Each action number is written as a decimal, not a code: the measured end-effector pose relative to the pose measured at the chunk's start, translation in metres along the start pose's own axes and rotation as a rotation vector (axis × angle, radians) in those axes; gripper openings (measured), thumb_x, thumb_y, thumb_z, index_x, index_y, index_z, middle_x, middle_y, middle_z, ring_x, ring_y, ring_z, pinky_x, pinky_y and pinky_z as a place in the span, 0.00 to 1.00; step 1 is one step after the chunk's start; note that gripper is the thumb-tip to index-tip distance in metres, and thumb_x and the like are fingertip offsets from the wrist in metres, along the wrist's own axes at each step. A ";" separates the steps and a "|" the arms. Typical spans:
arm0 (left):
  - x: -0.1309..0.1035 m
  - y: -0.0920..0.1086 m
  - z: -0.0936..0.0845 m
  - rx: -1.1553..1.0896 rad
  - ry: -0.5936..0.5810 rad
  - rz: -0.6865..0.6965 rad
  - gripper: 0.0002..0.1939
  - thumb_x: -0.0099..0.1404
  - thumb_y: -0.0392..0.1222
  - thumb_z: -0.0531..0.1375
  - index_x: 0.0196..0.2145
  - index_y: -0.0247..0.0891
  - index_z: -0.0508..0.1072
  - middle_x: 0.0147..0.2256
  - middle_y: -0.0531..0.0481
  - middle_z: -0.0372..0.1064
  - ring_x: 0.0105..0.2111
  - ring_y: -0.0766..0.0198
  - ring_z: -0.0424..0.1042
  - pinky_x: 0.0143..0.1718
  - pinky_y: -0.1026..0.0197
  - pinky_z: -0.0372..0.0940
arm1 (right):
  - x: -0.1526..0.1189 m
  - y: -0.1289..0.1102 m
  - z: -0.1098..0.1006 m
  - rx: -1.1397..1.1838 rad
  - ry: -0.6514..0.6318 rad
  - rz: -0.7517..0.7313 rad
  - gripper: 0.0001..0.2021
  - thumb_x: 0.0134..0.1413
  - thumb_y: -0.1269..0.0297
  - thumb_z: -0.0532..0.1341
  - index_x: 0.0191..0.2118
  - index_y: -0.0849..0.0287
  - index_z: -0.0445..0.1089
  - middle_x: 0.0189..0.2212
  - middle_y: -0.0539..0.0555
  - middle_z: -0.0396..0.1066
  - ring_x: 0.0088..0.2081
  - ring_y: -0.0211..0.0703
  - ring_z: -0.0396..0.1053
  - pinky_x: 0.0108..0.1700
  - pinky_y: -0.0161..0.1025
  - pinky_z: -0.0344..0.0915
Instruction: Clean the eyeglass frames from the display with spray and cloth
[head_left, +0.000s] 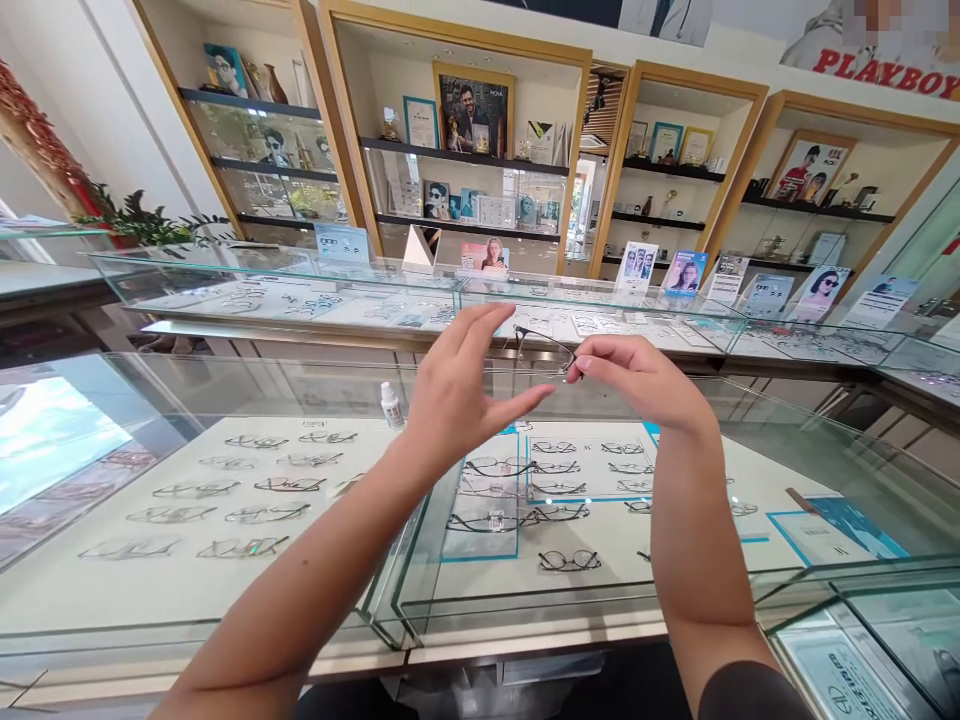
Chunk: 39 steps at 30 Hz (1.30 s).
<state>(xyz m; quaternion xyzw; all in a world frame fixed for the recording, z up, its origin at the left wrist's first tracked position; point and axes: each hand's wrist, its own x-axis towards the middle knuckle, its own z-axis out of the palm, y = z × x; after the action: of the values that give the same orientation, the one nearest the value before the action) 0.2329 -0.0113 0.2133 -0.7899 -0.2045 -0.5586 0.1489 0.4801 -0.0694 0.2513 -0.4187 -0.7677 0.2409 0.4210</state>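
A pair of thin dark-framed eyeglasses (546, 350) is held up above the glass display case. My right hand (626, 368) pinches the glasses at their right side between thumb and fingers. To the left of the frame is my left hand (469, 375), its thumb and fingers spread apart around the left side of the glasses without closing on them. Rows of eyeglasses (570, 561) lie on the white panels inside the case below. A small white spray bottle (391, 406) stands behind my left forearm.
The near case's front glass edge (525, 612) runs below my forearms. Beyond it, a second glass counter (360, 300) holds more glasses, with upright cards (637, 267) on top. Shelves (465, 155) line the back wall; a green plant (142, 220) is at left.
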 end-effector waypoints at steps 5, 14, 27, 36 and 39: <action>0.009 -0.002 0.015 -0.038 0.107 -0.026 0.32 0.66 0.57 0.73 0.62 0.44 0.72 0.55 0.41 0.78 0.56 0.49 0.78 0.60 0.45 0.74 | 0.003 -0.008 0.005 -0.011 0.075 -0.011 0.12 0.70 0.57 0.61 0.36 0.55 0.78 0.36 0.52 0.76 0.40 0.44 0.69 0.42 0.43 0.63; 0.001 -0.014 0.030 -0.016 0.087 -0.025 0.35 0.61 0.61 0.75 0.60 0.44 0.74 0.52 0.41 0.79 0.52 0.48 0.79 0.55 0.45 0.77 | 0.004 0.001 0.003 -0.068 0.096 0.025 0.13 0.70 0.56 0.61 0.35 0.53 0.78 0.35 0.51 0.77 0.37 0.43 0.69 0.39 0.42 0.64; -0.001 -0.042 0.024 0.053 0.211 -0.113 0.30 0.60 0.58 0.76 0.54 0.44 0.75 0.47 0.43 0.79 0.43 0.52 0.78 0.48 0.47 0.76 | 0.013 0.006 0.021 -0.195 0.377 -0.115 0.19 0.63 0.52 0.70 0.57 0.47 0.74 0.58 0.54 0.78 0.60 0.54 0.74 0.63 0.55 0.70; 0.005 -0.045 -0.002 0.107 0.304 -0.248 0.26 0.63 0.59 0.74 0.54 0.52 0.74 0.46 0.47 0.78 0.43 0.50 0.77 0.46 0.42 0.76 | 0.027 0.011 0.054 -0.328 0.641 -0.213 0.23 0.60 0.51 0.73 0.57 0.46 0.72 0.55 0.54 0.77 0.56 0.55 0.75 0.61 0.57 0.71; 0.005 -0.044 -0.002 0.098 0.308 -0.266 0.26 0.63 0.61 0.74 0.54 0.53 0.74 0.46 0.47 0.77 0.43 0.50 0.77 0.46 0.42 0.76 | 0.029 0.011 0.057 -0.305 0.672 -0.213 0.21 0.61 0.51 0.72 0.56 0.47 0.72 0.53 0.55 0.77 0.54 0.54 0.76 0.59 0.57 0.72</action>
<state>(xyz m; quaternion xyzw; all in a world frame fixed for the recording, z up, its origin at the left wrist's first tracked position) 0.2106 0.0267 0.2188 -0.6530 -0.3088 -0.6770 0.1415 0.4278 -0.0397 0.2258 -0.4502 -0.6531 -0.0716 0.6047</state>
